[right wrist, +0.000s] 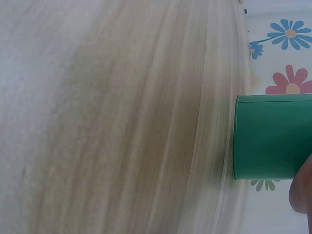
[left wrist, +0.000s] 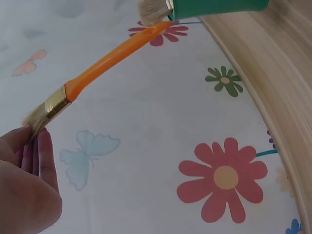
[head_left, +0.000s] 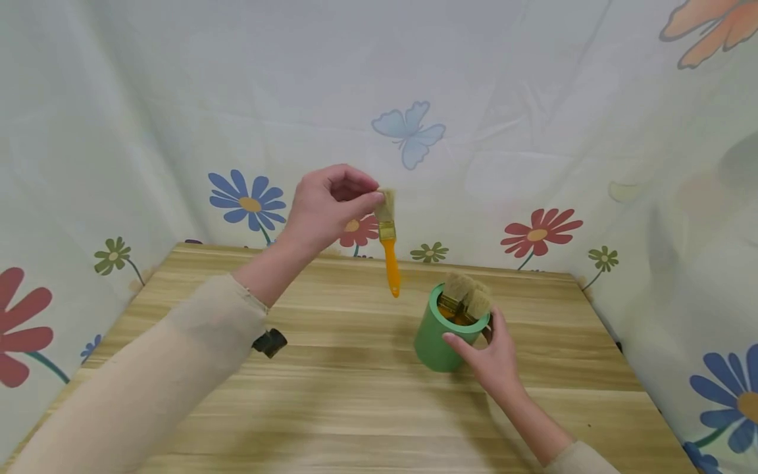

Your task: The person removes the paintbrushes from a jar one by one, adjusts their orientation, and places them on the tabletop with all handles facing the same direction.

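Note:
My left hand [head_left: 322, 207] pinches a small paintbrush [head_left: 387, 243] by its bristles, between thumb and fingertips. The brush hangs with its orange handle [left wrist: 114, 56] downward, above the table and left of a green can [head_left: 435, 339]. In the left wrist view, the metal band [left wrist: 57, 101] below the bristles shows plainly. My right hand [head_left: 496, 359] grips the can from its right side, thumb across the near wall and fingers partly hidden behind. Other paintbrushes [head_left: 466, 293] stand in the can with bristles up, their handles mostly hidden inside. The right wrist view has the can's green wall [right wrist: 270, 139] and part of my hand.
The wooden table [head_left: 331, 408] spreads under both hands. White cloth [head_left: 296, 79] printed with flowers and butterflies stands behind it and on both sides. A small black object [head_left: 270, 342] shows beside my left sleeve [head_left: 177, 368].

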Demonstrator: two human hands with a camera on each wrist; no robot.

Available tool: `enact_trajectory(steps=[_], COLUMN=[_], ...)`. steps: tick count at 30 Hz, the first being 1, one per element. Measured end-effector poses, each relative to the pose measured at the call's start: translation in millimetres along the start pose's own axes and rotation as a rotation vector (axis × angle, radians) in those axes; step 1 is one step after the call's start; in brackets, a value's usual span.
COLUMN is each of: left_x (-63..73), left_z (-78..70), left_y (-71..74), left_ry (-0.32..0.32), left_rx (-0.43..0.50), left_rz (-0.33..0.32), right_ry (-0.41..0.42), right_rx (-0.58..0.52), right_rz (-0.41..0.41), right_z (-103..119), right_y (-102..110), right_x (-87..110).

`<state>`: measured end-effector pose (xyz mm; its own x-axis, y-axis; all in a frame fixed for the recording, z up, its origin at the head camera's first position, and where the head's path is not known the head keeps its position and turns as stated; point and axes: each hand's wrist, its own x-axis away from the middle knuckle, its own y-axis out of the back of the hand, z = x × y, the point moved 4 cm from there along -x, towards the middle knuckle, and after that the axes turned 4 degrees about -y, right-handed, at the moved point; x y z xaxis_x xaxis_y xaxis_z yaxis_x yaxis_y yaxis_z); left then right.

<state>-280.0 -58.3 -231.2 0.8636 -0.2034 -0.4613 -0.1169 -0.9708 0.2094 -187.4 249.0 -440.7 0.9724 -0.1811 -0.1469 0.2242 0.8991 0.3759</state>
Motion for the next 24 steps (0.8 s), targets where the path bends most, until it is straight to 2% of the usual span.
enact_trajectory(steps=[7, 13, 20, 24], left_x=[4.8, 11.4, 20.9, 28.0], left_z=[21.8, 37.8, 52.5, 62.9], left_y=[26.5, 47.3, 67.1, 77.8], left_ry=[0.115, 0.163, 0.215, 0.257], left_rx=[-0.085, -0.11, -0.239, -0.257], left_rz=[0.066, 0.102, 0.181, 0.236], right_ry=[-0.003, 0.005, -0.007, 0.0], right_rx=[0.005, 0.009, 0.012, 0.007], right_rz=[0.006, 0.005, 0.005, 0.007], right_z=[-0.7, -1.2, -1.8, -0.9], right_y=[0.4, 0.2, 0.2, 0.4], right_x=[0.8, 0.7, 1.2, 1.3])
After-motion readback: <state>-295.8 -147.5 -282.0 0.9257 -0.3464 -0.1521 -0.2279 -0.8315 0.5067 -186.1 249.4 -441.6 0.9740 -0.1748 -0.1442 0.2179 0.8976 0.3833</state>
